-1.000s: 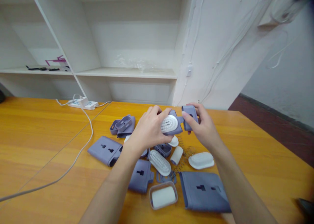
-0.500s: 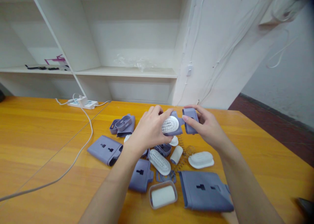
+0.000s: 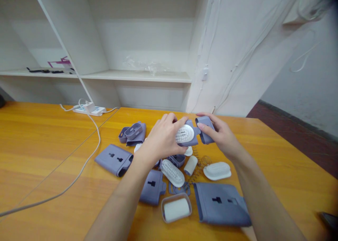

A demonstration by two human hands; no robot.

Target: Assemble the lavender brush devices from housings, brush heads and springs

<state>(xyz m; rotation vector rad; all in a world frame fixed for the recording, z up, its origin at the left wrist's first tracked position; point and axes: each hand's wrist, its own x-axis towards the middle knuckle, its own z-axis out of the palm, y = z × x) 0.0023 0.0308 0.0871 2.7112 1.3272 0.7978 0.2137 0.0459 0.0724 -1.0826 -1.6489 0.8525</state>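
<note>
And here is the left grip (image 3: 165, 134), wrapped firmly round a purple-grey panel (image 3: 193, 139), thumb under the lower edge, fingers over the top, parted only as wide as the panel itself. On its face sits a bristled white oval (image 3: 185, 133), just right of those fingers and partly covered by them. Across to the right grip (image 3: 221, 132): it is pinching a hollow purple-grey sleeve (image 3: 207, 132), thumb pressed on the near face, fingertips curled at the top and far side. The panel's tab points straight at the sleeve, right between the two grips; whether tab and sleeve touch, you cannot tell from here! Both pieces are up above the desk (image 3: 264, 156). Below the left grip lies a longer bristled white piece (image 3: 172, 173), a white roll (image 3: 191, 165) just to its right. Under the right grip rests a white oval shell (image 3: 217, 171), and nearer the wearer, a large grey-blue case (image 3: 221, 209) beside a clear box (image 3: 163, 213) with a white block (image 3: 176, 209) inside.
</note>
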